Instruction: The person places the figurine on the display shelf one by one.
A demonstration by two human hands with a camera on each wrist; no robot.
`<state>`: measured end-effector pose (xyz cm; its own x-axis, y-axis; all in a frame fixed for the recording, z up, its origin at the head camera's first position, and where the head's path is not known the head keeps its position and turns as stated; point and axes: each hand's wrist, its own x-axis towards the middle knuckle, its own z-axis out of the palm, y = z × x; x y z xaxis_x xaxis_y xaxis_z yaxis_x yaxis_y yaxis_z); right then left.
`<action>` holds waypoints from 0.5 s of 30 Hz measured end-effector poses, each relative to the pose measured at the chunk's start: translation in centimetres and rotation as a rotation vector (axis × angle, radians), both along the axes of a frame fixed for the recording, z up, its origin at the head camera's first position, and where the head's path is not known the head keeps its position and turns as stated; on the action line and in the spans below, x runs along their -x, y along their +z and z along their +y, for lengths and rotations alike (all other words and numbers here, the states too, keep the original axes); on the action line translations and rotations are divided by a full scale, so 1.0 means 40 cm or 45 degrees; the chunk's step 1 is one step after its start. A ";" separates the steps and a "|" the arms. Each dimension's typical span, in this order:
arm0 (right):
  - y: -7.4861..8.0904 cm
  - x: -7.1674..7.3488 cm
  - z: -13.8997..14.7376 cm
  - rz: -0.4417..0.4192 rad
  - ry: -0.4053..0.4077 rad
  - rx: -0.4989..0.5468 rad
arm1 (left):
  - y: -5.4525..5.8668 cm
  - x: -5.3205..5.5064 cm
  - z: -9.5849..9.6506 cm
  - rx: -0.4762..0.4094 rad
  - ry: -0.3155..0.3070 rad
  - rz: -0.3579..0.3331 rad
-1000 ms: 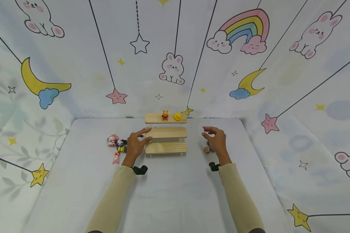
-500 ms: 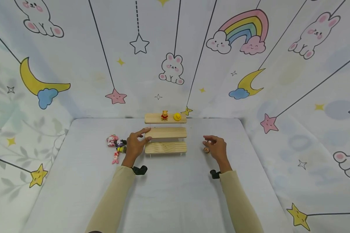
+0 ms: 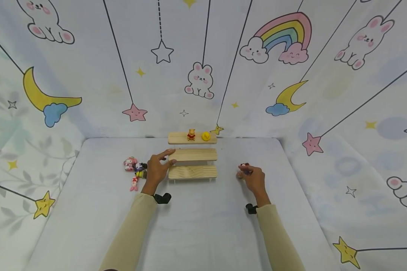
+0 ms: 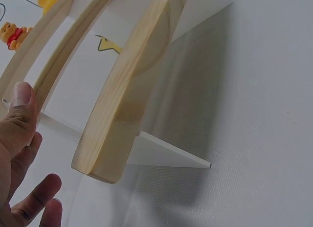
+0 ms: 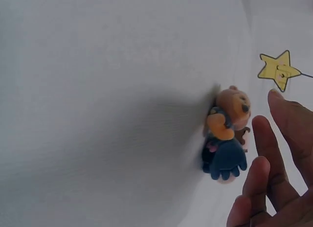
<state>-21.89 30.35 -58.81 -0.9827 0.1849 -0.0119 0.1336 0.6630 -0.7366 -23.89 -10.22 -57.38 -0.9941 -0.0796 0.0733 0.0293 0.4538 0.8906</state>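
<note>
My left hand [image 3: 156, 168] grips the left end of the middle board on a three-step wooden display shelf [image 3: 193, 172]. In the left wrist view, the thumb [image 4: 22, 97] lies against that board's edge. My right hand [image 3: 255, 180] is over small figurines at the shelf's right. The right wrist view shows a brown-headed bear figurine [image 5: 234, 107] and a dark blue piece [image 5: 226, 156] bunched together on the cloth. Beside them are the right fingers, slightly bent and apart, with nothing between thumb and fingers. Something behind the figurines is partly hidden.
A Winnie-the-Pooh figurine [image 3: 191, 134] and a yellow duck figurine [image 3: 205, 136] stand on the top board. Several small figurines [image 3: 134, 169] lie left of my left hand. A white cloth [image 3: 203, 226] covers the table, with a printed backdrop behind.
My right hand has come down and toward me, over the figurines at the right. My left hand keeps its hold on the shelf.
</note>
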 end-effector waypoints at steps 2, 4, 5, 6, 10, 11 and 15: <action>-0.004 -0.004 0.003 -0.017 -0.003 0.007 | 0.000 0.000 0.000 0.003 0.002 0.002; -0.009 -0.004 0.006 -0.028 -0.005 0.009 | -0.001 -0.001 -0.001 0.003 0.003 0.005; -0.010 -0.005 0.007 -0.032 -0.008 -0.001 | -0.001 -0.001 -0.001 0.002 0.002 0.008; -0.012 -0.004 0.008 -0.036 -0.010 -0.010 | -0.001 -0.001 -0.001 0.000 0.003 0.012; -0.017 -0.002 0.010 -0.024 0.002 -0.057 | -0.002 -0.001 -0.001 -0.001 0.004 0.025; -0.019 -0.002 0.010 -0.017 0.008 -0.076 | -0.003 -0.001 -0.002 0.000 0.003 0.027; -0.025 -0.002 0.011 0.014 0.026 -0.142 | -0.005 0.001 -0.002 0.002 -0.002 0.035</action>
<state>-21.79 30.79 -59.79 -0.9862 0.1645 0.0188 0.1114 0.7436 -0.6593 -23.92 -10.32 -57.60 -0.9918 -0.0781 0.1009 0.0546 0.4549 0.8888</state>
